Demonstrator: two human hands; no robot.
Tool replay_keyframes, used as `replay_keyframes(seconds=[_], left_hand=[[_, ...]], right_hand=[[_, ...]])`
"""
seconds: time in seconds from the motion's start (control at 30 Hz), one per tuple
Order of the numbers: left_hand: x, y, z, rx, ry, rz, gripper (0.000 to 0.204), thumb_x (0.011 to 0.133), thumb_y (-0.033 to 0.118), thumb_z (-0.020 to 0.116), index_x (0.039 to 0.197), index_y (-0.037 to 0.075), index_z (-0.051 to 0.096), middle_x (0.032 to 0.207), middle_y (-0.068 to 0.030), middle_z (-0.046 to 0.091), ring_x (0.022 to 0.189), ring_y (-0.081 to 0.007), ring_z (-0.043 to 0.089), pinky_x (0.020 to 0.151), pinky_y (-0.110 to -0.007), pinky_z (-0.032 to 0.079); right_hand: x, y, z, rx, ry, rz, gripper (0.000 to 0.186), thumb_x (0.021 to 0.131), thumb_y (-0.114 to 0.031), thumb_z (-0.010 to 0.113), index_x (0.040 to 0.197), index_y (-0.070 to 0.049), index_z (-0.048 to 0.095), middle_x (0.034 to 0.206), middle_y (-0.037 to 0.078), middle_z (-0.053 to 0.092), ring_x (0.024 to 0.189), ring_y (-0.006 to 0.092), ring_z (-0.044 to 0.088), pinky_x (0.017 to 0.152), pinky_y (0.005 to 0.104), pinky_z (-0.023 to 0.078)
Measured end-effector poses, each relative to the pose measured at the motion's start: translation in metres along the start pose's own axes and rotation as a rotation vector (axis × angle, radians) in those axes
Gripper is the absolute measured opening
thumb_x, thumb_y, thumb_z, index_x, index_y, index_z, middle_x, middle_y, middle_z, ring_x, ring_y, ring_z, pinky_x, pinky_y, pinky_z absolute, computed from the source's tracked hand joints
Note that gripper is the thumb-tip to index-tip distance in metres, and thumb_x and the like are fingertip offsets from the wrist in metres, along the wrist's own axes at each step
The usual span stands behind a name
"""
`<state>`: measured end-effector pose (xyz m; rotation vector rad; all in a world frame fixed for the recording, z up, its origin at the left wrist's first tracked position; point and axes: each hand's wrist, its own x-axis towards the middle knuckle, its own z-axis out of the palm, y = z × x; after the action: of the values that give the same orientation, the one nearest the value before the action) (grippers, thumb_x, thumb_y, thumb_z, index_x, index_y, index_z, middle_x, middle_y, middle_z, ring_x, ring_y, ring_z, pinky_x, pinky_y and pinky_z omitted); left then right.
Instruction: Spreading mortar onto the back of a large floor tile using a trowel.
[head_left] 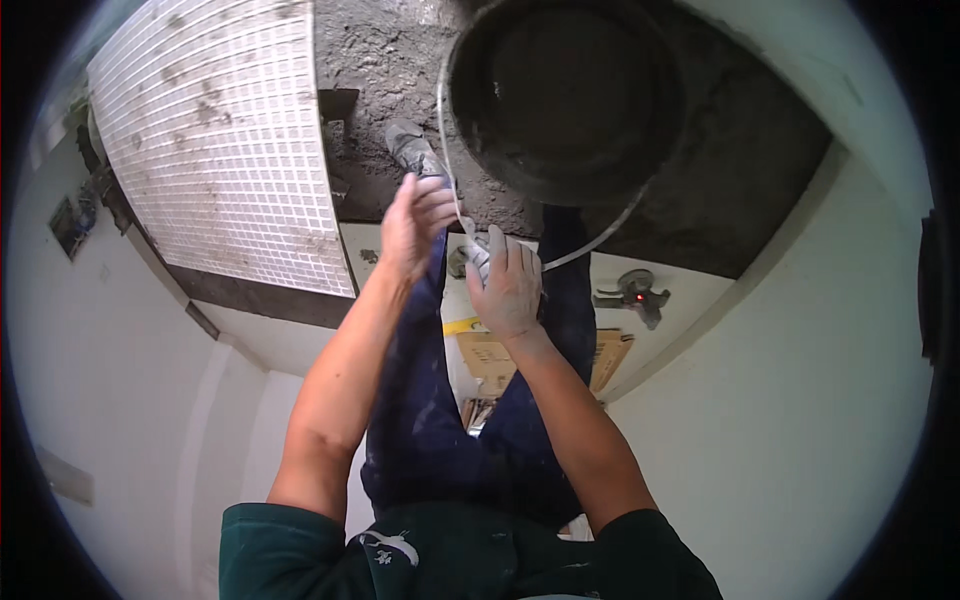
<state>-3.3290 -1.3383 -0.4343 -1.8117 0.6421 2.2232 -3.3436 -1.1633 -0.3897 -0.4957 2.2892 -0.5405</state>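
Observation:
A large dark round bucket (565, 100) is at the top, its inside in shadow. Its thin pale handle (608, 232) loops down towards me. My right hand (508, 290) is closed over the low middle of that loop, fingers curled over it. A greyish-white lump (478, 252) shows beside those fingers; whether it is a grip or a wrapping I cannot tell. To the left, my left hand (412, 228) is raised by the loop, slightly blurred. Its fingers stretch to the right with nothing seen in them.
A large tile (220, 150) with a gridded, mortar-spotted back is at the left. Rough grey mortar (375, 60) lies beyond. A dusty shoe (412, 145) rests near its edge. To the right is a dark device with a red light (637, 297); cardboard (485, 360) lies below my hands.

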Motion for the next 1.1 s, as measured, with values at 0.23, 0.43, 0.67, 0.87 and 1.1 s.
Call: replay_keyframes(seconds=[0.23,0.43,0.67,0.87,1.1], left_hand=[[0.196,0.028,-0.196,0.868,0.742,0.510,0.026,0.094,0.028,0.065,0.101,0.002,0.065,0.076,-0.0027,0.063,0.064,-0.0143,0.062,0.057,-0.028,0.048],[0.256,0.043,-0.156,0.632,1.073,0.297,0.050,0.090,0.042,0.066,0.113,-0.003,0.064,0.110,-0.0186,0.069,0.102,-0.0296,0.066,0.089,-0.039,0.049],[0.279,0.089,-0.118,0.199,1.336,0.729,0.072,0.096,0.034,0.056,0.144,-0.011,0.025,0.140,-0.0307,0.044,0.124,-0.0434,0.050,0.104,-0.048,0.043],[0.267,0.079,-0.121,0.368,1.246,0.706,0.062,0.094,0.033,0.060,0.132,-0.014,0.043,0.133,-0.0316,0.051,0.120,-0.0413,0.055,0.102,-0.045,0.044],[0.234,0.052,-0.099,1.037,0.859,0.743,0.047,0.092,0.035,0.062,0.109,-0.009,0.059,0.108,-0.0329,0.062,0.105,-0.0458,0.061,0.091,-0.049,0.045]], right_hand=[[-0.014,0.043,0.057,0.149,-0.163,-0.117,0.081,0.072,-0.022,0.077,0.138,0.009,0.040,0.144,0.027,0.037,0.137,0.0431,0.035,0.114,0.0539,0.027],[-0.009,0.072,0.078,0.254,-0.136,-0.028,0.080,0.075,-0.019,0.075,0.139,0.009,0.035,0.144,0.027,0.038,0.135,0.0450,0.035,0.112,0.0533,0.029],[-0.011,0.065,0.093,0.299,-0.245,0.041,0.073,0.076,-0.017,0.074,0.137,0.006,0.041,0.136,0.024,0.047,0.128,0.0423,0.044,0.109,0.0488,0.034],[-0.013,0.076,0.088,0.229,-0.220,0.028,0.067,0.076,-0.017,0.074,0.132,0.006,0.046,0.132,0.023,0.050,0.126,0.0403,0.046,0.108,0.0491,0.036],[-0.025,0.069,0.076,0.203,-0.169,-0.067,0.064,0.075,-0.015,0.075,0.130,0.005,0.048,0.130,0.022,0.051,0.124,0.0398,0.048,0.107,0.0483,0.038]])
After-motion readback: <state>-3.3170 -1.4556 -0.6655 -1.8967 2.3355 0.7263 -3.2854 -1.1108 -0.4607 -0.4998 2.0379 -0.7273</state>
